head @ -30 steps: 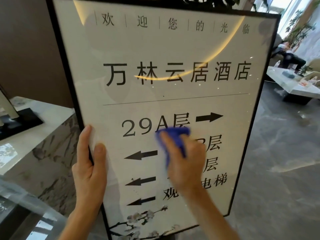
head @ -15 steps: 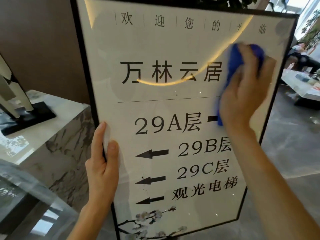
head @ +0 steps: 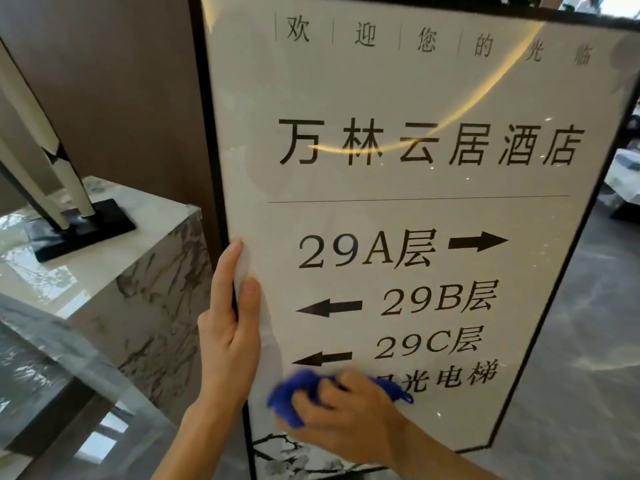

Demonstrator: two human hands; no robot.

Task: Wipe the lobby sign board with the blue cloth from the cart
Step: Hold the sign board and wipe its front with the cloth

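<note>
The lobby sign board stands upright before me, a glossy cream panel in a thin black frame with black characters and arrows. My left hand grips its left frame edge at mid height, thumb on the front. My right hand presses a bunched blue cloth flat against the lower left of the panel, just below the lowest arrow. The hand covers most of the cloth and part of the bottom text line.
A marble-topped counter stands at the left, close to the board, with a black-based ornament on it. A glass surface lies at the lower left. Grey polished floor stretches to the right; a low table sits far right.
My right hand with the cloth swept from the board's middle up to the upper right, then down to the lower left. My left hand kept its hold on the frame.
</note>
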